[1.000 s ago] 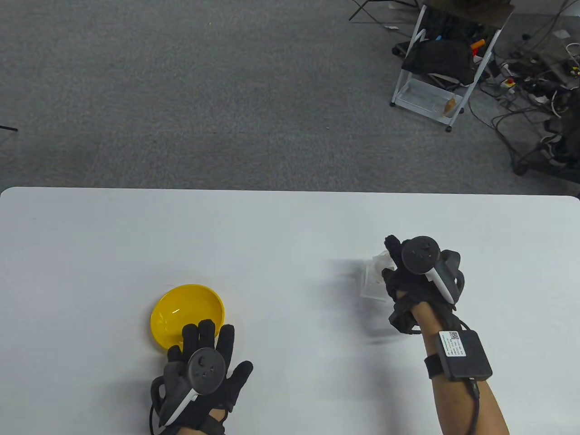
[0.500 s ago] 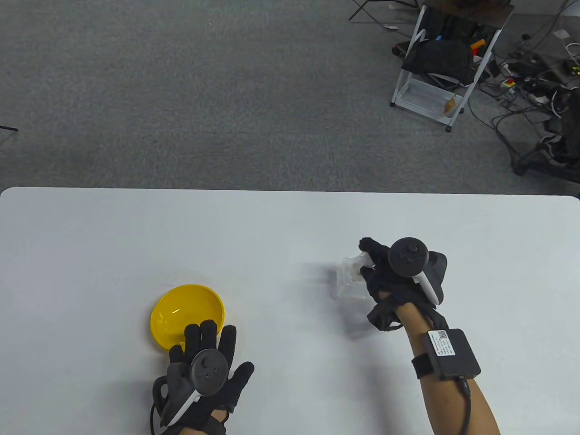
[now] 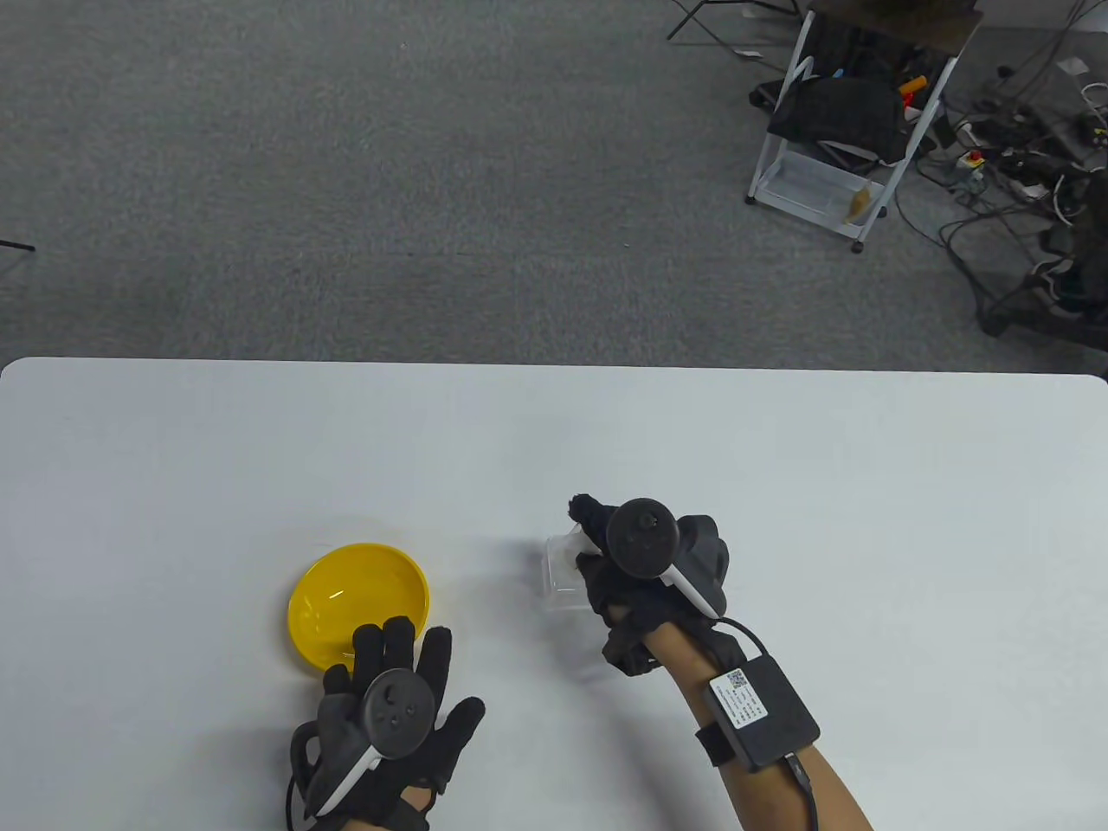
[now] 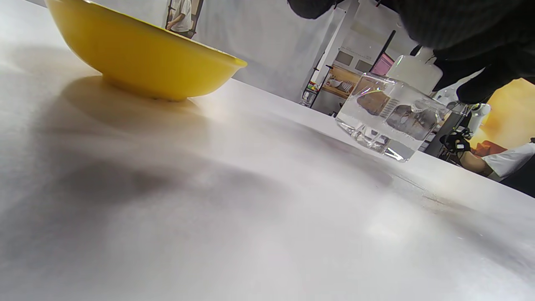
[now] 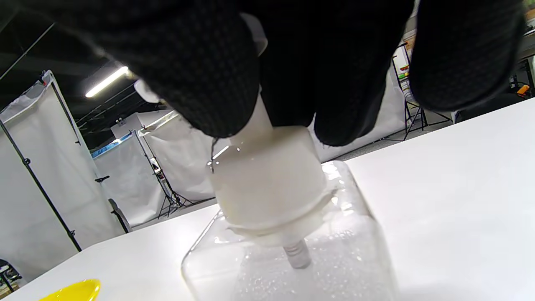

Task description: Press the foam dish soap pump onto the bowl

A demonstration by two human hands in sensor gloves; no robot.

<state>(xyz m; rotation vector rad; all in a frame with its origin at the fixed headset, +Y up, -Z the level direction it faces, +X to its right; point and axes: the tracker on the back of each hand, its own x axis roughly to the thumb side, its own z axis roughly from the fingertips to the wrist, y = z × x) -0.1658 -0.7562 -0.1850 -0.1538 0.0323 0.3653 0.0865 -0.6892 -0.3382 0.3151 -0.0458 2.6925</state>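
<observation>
The white rectangular table [image 3: 779, 485] carried everything. The round yellow plastic bowl [image 3: 357, 599] sat near its front edge. The left hand [image 3: 389, 718] lay flat with fingers spread, holding nothing, fingertips at the bowl's near rim. Right of the bowl, apart from it, the right hand [image 3: 645, 576] gripped the white pump top of the clear square foam soap bottle [image 5: 288, 234], which was tilted off the table.

Yellow bowl [image 3: 358, 602], clear white-capped bottle [image 3: 567, 578]
</observation>
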